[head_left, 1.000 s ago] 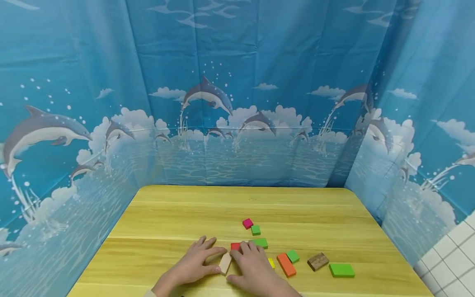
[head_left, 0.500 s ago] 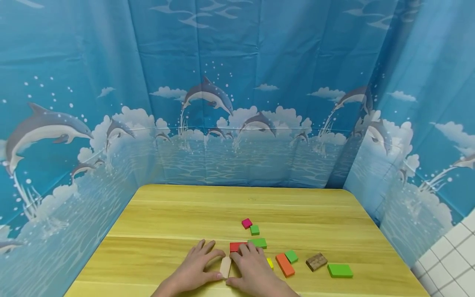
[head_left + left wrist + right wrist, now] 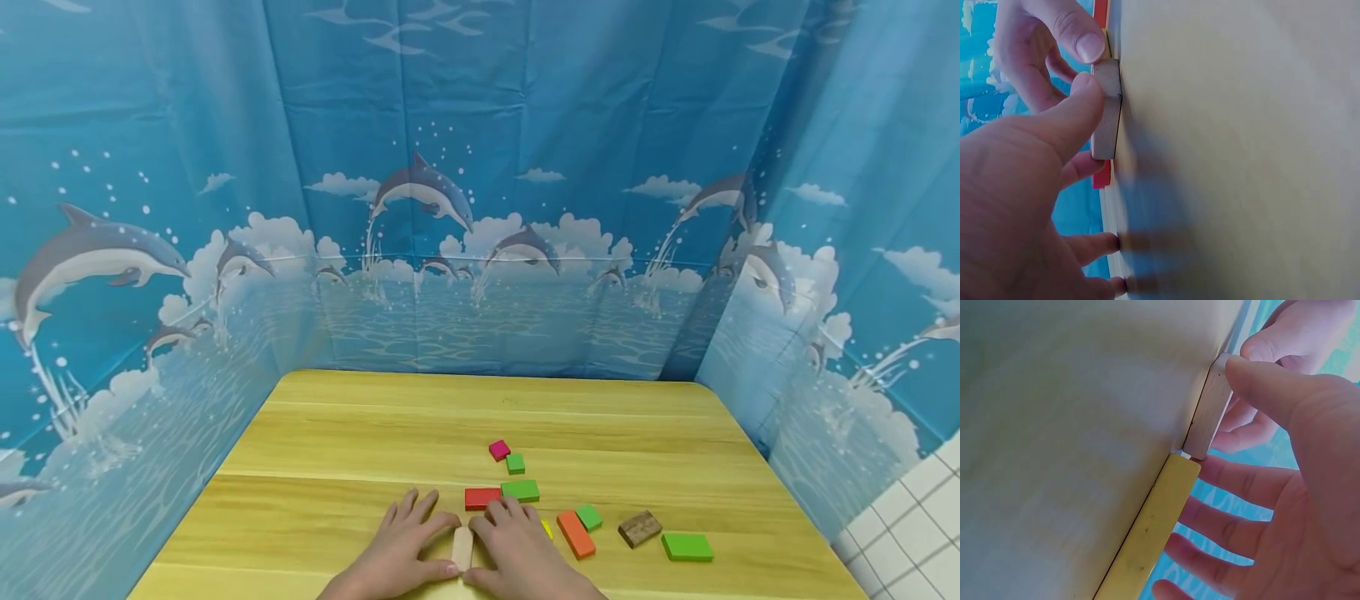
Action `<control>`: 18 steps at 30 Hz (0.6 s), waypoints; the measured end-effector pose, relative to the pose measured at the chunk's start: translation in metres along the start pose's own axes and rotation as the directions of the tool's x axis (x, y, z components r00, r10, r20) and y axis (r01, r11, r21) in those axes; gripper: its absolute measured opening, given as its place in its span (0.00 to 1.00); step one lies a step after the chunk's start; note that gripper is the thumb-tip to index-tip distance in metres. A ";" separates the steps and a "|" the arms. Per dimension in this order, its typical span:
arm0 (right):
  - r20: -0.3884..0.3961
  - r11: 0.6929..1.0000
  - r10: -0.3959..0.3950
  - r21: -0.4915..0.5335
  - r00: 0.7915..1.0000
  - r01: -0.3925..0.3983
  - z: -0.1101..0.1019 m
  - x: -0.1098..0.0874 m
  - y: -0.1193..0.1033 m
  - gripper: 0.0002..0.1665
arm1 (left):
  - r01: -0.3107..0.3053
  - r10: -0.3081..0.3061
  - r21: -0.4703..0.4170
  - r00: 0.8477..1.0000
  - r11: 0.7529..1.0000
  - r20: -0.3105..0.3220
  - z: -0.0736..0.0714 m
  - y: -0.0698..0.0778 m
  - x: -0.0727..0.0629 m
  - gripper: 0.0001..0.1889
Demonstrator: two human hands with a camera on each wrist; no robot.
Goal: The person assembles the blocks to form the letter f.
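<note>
pale block (image 3: 462,547) has slid towards the table's (image 3: 337,433) near edge; left hand (image 3: 405,550) and right hand (image 3: 521,554) pinch its ends between thumb and forefinger. probably light, stiff, sturdy; end holds suit it.

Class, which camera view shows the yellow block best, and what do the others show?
Right wrist. The yellow block looks large and unobstructed there, though the bottom edge crops it. The head view shows only a small piece beside the right hand; the left wrist view shows at most a yellowish sliver near that hand.
</note>
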State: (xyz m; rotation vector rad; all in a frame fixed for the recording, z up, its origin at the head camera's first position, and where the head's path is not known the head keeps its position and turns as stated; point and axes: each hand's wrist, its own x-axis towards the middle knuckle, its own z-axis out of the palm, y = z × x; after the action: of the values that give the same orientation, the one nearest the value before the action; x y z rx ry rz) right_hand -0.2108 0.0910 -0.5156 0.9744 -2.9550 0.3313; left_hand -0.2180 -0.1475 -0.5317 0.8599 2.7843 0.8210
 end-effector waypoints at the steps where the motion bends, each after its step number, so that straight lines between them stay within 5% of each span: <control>1: 0.001 1.000 -0.005 0.006 1.000 0.005 0.000 -0.002 0.001 0.36 | -0.001 0.001 0.000 1.000 1.000 0.004 0.001 0.001 0.000 0.32; 18: 0.046 0.998 -0.014 0.069 0.999 0.011 -0.004 -0.014 0.017 0.39 | -0.017 0.018 -0.036 1.000 0.999 0.019 0.012 0.006 0.001 0.32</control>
State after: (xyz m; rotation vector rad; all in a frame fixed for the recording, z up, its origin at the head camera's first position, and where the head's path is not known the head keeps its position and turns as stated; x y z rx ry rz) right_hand -0.2096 0.1138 -0.5164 1.0210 -2.9964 0.4188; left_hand -0.2130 -0.1368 -0.5386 0.8830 2.7406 0.8577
